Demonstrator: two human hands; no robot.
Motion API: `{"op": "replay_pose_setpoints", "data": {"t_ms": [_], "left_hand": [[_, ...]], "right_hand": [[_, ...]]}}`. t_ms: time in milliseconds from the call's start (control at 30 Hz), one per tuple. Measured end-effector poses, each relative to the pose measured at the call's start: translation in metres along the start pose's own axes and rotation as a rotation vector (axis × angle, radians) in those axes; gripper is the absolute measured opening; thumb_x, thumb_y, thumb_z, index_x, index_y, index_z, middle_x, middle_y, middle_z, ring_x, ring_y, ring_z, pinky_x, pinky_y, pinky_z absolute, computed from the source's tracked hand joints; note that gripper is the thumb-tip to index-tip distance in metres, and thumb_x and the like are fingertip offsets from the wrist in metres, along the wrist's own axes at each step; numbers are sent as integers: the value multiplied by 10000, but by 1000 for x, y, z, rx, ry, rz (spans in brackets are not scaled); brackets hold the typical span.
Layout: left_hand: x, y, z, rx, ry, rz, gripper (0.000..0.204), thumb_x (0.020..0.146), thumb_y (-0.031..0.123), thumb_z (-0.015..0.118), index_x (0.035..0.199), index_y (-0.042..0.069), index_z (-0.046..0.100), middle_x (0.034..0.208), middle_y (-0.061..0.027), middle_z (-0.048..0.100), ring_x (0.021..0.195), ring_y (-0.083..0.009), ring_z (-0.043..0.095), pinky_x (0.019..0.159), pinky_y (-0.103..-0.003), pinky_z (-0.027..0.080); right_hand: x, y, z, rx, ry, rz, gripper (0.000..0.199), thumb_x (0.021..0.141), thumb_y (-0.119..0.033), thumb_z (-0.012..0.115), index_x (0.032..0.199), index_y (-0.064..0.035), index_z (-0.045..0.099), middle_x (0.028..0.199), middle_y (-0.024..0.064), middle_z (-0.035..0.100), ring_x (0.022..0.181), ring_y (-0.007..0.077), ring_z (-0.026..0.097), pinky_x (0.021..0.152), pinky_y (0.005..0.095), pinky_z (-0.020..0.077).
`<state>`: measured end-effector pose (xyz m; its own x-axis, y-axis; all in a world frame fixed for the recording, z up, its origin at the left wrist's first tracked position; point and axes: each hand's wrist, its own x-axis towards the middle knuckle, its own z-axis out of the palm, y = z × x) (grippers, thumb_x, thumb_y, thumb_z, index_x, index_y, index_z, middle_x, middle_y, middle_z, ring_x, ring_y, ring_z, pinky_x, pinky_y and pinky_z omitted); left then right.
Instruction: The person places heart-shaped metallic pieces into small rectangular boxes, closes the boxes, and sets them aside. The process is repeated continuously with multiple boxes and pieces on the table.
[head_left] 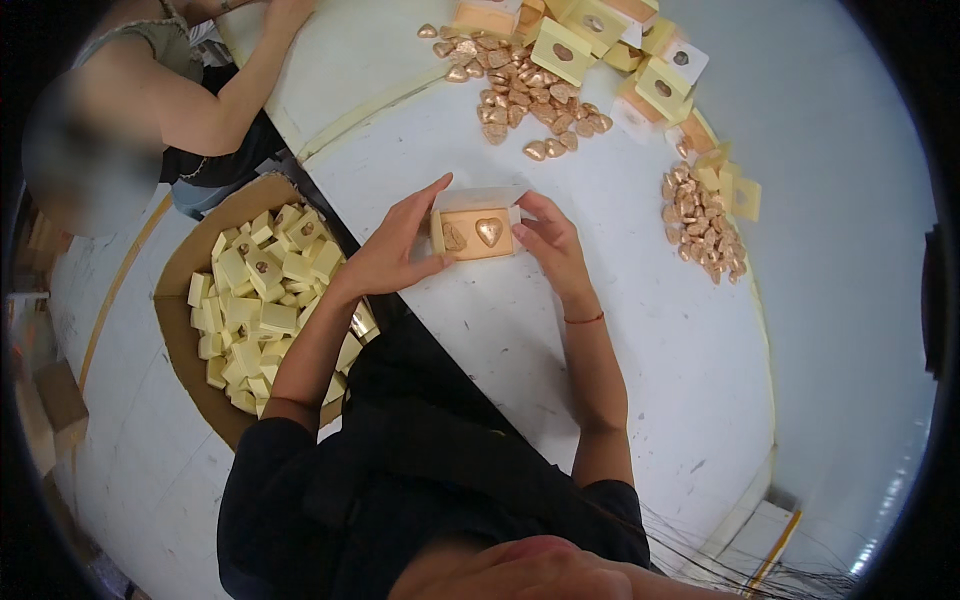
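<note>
Centrally, over a white table (530, 350), a small open box (472, 222) contains two gold foil-wrapped hearts (489, 231). Fingers of the left hand (393, 245) grasp its left end; the right hand (556, 252) grips its right end. A cardboard carton (182, 300) of yellow boxes (240, 270) stands left.

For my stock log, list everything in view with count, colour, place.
Table: one, white, centre
Open box: one, cream, over the table
Heart-shaped pieces: two, copper, in the open box
Loose pieces: two piles, copper, table's far end and right side
Other boxes: several, pale yellow, beside the piles
Carton: one, brown, left of the table
Small boxes: many, pale yellow, in the carton
Co-worker: one, greenish top, upper left
Floor: one, whitish, left
Left hand: one, bare, open box's left end
Right hand: one, bare, its right end
</note>
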<state>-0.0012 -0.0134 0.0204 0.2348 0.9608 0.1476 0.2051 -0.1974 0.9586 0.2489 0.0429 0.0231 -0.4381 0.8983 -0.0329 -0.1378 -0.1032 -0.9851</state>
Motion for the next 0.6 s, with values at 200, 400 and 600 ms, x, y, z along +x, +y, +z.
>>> {"op": "replay_pose_setpoints", "data": {"t_ms": [200,400,600], "left_hand": [[-4,-15,4,246,15,52,726,832,244,699,1452,31,387,1280,-188,558,1211,-372,493,1152,-474,281],[-7,-12,-6,254,-81,105,770,801,315,780,1435,59,425,1370,-148,545,1311,-396,438,1191,-474,236],[-6,-18,-5,212,-86,48,786,747,358,837,1386,63,487,1362,-152,555,1332,-400,419,1182,-473,255]], "right_hand": [[-32,-20,54,-977,136,-586,299,812,-9,699,1109,-23,661,1094,128,640,962,326,631,845,388,528],[-14,-14,76,-1031,-31,-493,362,830,-57,685,1189,-54,633,1077,147,639,886,337,645,752,403,544],[-16,-5,78,-863,69,-368,311,830,-31,667,1140,-53,657,976,164,642,850,319,661,702,396,554]]}}
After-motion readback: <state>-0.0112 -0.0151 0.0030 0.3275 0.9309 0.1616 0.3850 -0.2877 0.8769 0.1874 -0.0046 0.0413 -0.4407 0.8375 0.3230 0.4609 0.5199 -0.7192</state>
